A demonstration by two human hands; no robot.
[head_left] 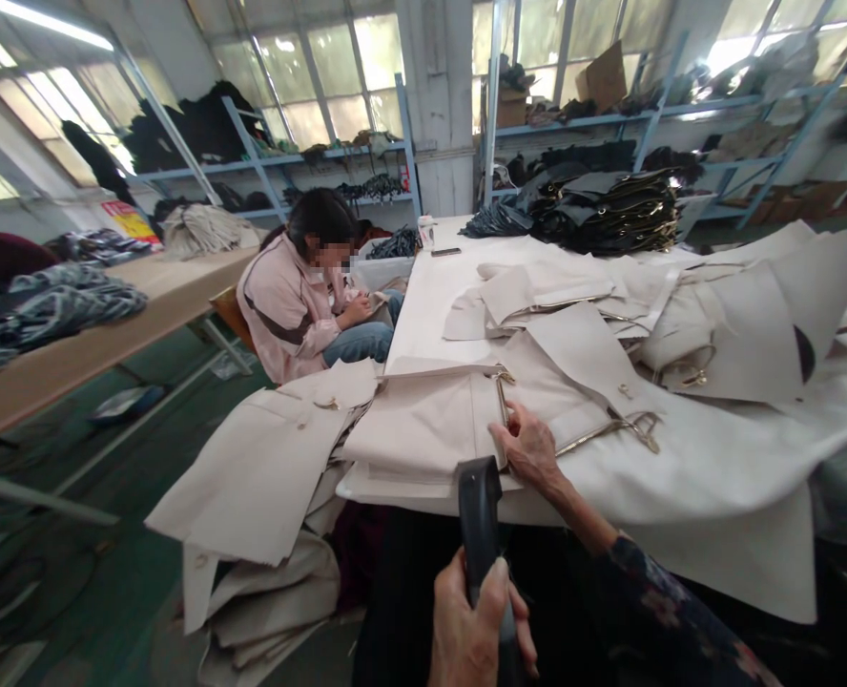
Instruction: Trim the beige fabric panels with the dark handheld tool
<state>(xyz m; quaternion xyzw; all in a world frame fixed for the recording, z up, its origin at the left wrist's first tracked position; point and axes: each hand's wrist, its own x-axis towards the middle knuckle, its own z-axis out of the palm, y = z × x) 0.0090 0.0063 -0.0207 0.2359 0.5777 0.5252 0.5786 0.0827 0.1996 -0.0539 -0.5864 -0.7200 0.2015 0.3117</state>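
Note:
My left hand (470, 620) is wrapped round a black tool with a curved, blunt head (479, 496), which points up toward the table edge. What kind of tool it is, I cannot make out. My right hand (530, 447) has its fingers closed at the metal zipper (502, 399) along the edge of a beige panel (423, 420), which lies flat at the table's front edge. More zippered beige pieces (567, 367) overlap just beyond my right hand. To the left, a stack of beige flaps with small metal fittings (252, 468) hangs over the edge.
A white-covered table (430, 315) stretches ahead, with a phone (445, 252), dark zippered pieces (602, 210) and a beige heap (738, 315) on it. A seated co-worker (287, 296) is at its left. Another long table (173, 286) and blue shelves (573, 129) stand farther off.

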